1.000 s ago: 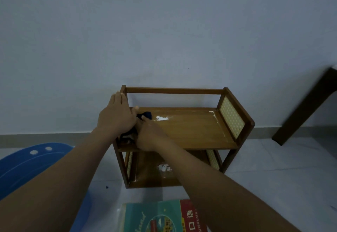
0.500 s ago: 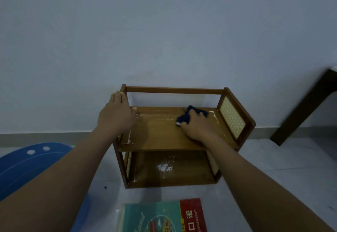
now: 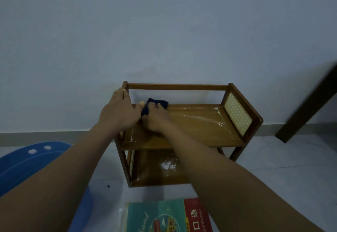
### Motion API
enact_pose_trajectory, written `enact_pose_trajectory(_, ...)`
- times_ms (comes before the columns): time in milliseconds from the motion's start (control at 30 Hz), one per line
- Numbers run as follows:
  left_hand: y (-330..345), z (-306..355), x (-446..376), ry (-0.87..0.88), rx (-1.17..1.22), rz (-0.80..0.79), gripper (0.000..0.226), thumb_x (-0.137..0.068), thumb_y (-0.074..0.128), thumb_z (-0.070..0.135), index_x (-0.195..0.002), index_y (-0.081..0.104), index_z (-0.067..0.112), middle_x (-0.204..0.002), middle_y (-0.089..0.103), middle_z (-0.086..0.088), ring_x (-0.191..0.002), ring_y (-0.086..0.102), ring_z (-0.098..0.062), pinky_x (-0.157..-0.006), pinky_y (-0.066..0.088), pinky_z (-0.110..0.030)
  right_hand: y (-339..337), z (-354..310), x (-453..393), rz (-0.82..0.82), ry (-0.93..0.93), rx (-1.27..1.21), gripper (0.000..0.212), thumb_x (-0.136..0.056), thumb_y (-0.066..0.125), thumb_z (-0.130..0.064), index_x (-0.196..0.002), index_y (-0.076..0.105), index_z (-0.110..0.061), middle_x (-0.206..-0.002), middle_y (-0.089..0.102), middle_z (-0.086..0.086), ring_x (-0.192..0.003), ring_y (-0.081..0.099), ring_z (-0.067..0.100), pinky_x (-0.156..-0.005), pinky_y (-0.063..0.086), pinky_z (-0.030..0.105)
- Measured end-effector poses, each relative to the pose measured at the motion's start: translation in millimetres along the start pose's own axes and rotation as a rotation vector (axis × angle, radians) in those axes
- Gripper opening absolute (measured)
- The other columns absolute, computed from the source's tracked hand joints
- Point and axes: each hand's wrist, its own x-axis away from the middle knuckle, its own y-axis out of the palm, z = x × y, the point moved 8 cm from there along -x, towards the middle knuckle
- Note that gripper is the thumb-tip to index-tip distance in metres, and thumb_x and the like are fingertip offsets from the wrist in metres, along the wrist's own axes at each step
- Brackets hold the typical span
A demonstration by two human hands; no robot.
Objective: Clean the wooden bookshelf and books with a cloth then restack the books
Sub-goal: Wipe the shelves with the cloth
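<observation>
Since half a second ago the right hand (image 3: pixel 156 119) has swept the dark blue cloth (image 3: pixel 157 104) back from the right part of the upper shelf to its left rear corner, just beside the left hand (image 3: pixel 119 112), which has kept its place on the left side panel.

Nearest the camera, a teal book (image 3: pixel 155 217) lies flat on the pale floor (image 3: pixel 273 158), with a red book (image 3: pixel 196 215) printed with white characters just beside it on the right. A blue plastic object (image 3: pixel 23 162) with two white spots sits at the left edge, partly behind the left forearm.

Beyond the books stands the small two-tier wooden bookshelf (image 3: pixel 182 140), brown, with cream perforated side panels and a rail across the back. Its lower shelf carries a patch of white powdery residue (image 3: pixel 166 165). The upper shelf shows pale smeared streaks toward its right end.

On the upper shelf the right hand's fingers (image 3: pixel 157 106) are curled, grasping the bunched cloth and pressing it to the wood. The left hand's fingers (image 3: pixel 120 94) lie extended and released over the top of the left panel, thumb reaching toward the cloth.

Behind the bookshelf rises a plain grey-white wall (image 3: pixel 164 30), and a dark wooden beam (image 3: pixel 310 104) leans at the far right.
</observation>
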Motion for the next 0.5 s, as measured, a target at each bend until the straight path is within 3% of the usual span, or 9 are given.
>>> enact_pose_trajectory(133, -0.3, 2.3, 2.6, -0.016, -0.015, -0.011, 0.083, -0.094, 0.025, 0.060, -0.151, 0.005, 0.004, -0.161, 0.002, -0.012, -0.148, 0.003, -0.025, -0.117, 0.020, -0.048, 19.4, -46.9, 39.8, -0.076, -0.223, 0.042, 0.022, -0.091, 0.052, -0.025, -0.110, 0.055, -0.014, -0.110, 0.063, 0.010, -0.101, 0.059, 0.029, -0.087, 0.052, 0.047)
enact_pose_trajectory(267, 0.4, 3.0, 6.6, -0.001, -0.042, -0.026, 0.084, -0.094, 0.022, 0.061, -0.151, 0.004, 0.001, -0.161, 0.000, -0.012, -0.148, -0.001, -0.024, -0.116, 0.020, -0.047, 25.9, -48.2, 94.6, 0.011, -0.281, 0.093, 0.039, -0.093, 0.046, -0.035, -0.128, 0.045, -0.018, -0.126, 0.057, 0.006, -0.121, 0.047, 0.028, -0.101, 0.041, 0.048)
enact_pose_trajectory(400, -2.3, 3.1, 8.8, 0.022, -0.101, -0.013, 0.081, -0.095, 0.020, 0.057, -0.150, 0.005, 0.000, -0.160, 0.003, -0.015, -0.148, 0.001, -0.026, -0.117, 0.020, -0.046, 0.7, -15.9, 106.1, -0.029, -0.178, 0.022, 0.032, -0.090, 0.045, -0.041, -0.115, 0.044, -0.022, -0.111, 0.055, 0.005, -0.099, 0.051, 0.024, -0.081, 0.048, 0.043)
enact_pose_trajectory(500, -4.5, 2.9, 11.1, 0.021, -0.095, -0.012, 0.079, -0.096, 0.022, 0.057, -0.150, 0.007, 0.001, -0.160, 0.005, -0.014, -0.148, 0.003, -0.027, -0.114, 0.024, -0.048, -32.7, 54.2, 116.5, 0.045, 0.016, 0.001, 0.028, -0.084, 0.043, -0.048, -0.103, 0.043, -0.027, -0.100, 0.053, 0.001, -0.088, 0.051, 0.019, -0.076, 0.048, 0.040)
